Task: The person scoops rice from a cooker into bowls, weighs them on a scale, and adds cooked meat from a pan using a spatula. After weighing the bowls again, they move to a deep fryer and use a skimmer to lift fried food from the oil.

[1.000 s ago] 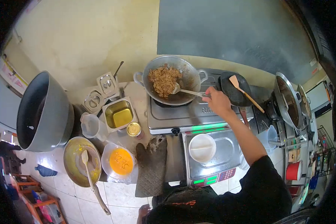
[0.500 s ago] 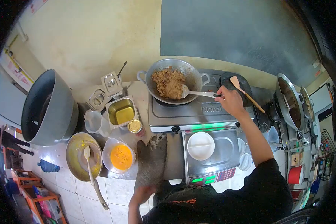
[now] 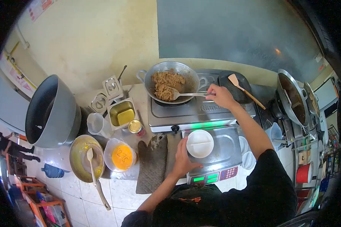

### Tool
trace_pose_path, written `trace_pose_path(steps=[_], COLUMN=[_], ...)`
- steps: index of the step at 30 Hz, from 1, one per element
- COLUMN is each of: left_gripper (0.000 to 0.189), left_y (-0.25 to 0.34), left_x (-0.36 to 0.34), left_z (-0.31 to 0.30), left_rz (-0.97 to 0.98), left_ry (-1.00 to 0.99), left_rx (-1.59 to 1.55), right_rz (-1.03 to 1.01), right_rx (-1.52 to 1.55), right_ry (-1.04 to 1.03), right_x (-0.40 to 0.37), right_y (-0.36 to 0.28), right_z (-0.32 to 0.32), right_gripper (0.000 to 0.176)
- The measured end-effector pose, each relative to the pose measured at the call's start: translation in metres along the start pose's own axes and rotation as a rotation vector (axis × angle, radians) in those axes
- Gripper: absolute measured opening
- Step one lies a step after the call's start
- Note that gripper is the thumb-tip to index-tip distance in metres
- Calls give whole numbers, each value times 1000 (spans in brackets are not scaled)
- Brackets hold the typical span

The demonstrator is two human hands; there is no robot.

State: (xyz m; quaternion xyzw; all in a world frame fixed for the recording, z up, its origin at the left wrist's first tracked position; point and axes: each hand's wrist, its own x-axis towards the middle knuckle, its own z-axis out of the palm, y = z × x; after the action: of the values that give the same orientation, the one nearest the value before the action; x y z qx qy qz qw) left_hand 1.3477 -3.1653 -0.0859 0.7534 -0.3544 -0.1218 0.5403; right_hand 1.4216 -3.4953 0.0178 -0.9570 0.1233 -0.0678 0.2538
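My right hand (image 3: pixel 220 96) is closed around the handle of a metal spatula (image 3: pixel 185 95). The spatula's blade rests in brown, clumpy food (image 3: pixel 165 85) inside a two-handled wok (image 3: pixel 192 74) on the gas stove (image 3: pixel 193 113). Fingers and thumb apart, my left hand (image 3: pixel 183 160) reaches to the left side of a white divided bowl (image 3: pixel 200 143), fingertips right at its rim. That bowl sits on the steel plate of a digital scale (image 3: pixel 225 149) with lit green displays. Left of my left hand lies a worn grey oven mitt (image 3: pixel 152 166).
On the left are a frying pan (image 3: pixel 76 166) with a spatula in it, a tub of orange contents (image 3: pixel 122 157), a steel container of oil (image 3: pixel 122 114), a jar (image 3: pixel 136 128) and a big pot (image 3: pixel 53 113). A wooden-handled spatula (image 3: pixel 250 94) lies right of the wok. Someone (image 3: pixel 13 145) stands far left.
My left hand has left the lower end of the oven mitt and moved right and up to the white bowl. The spatula has shifted left in the wok, pushing the food.
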Motion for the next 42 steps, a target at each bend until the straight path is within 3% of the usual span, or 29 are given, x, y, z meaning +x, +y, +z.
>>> trace_pose_path(steps=[5, 14, 17, 20, 23, 29, 32, 38, 42], left_gripper=[140, 139, 124, 97, 73, 68, 61, 42, 46], left_y=[-17, -47, -51, -45, -57, -38, -10, -8, -7], left_x=[0, 19, 28, 38, 43, 34, 14, 11, 57], left_z=[21, 28, 8, -19, -26, -24, 8, 18, -6], left_rz=[-97, -19, -15, 115, 220, 165, 5, 88, 99], left_ry=[34, 28, -16, -200, -160, -94, 125, 215, 136], left_rx=[-78, 35, 27, 97, -146, 263, 436, 281, 249], right_rz=[13, 114, 82, 95, 93, 94, 82, 149, 140], right_rx=[112, 114, 109, 122, 121, 128, 130, 90, 124], right_ry=[-39, 0, 28, 50, 60, 70, 107, 85, 109], right_x=[5, -3, -7, -13, -14, -18, -23, -30, -37], right_y=[26, 32, 37, 36, 44, 50, 47, 37, 40], right_z=[4, -14, -19, -26, -29, -30, -31, -40, -38], right_gripper=[34, 36, 36, 36, 36, 37, 35, 33, 33])
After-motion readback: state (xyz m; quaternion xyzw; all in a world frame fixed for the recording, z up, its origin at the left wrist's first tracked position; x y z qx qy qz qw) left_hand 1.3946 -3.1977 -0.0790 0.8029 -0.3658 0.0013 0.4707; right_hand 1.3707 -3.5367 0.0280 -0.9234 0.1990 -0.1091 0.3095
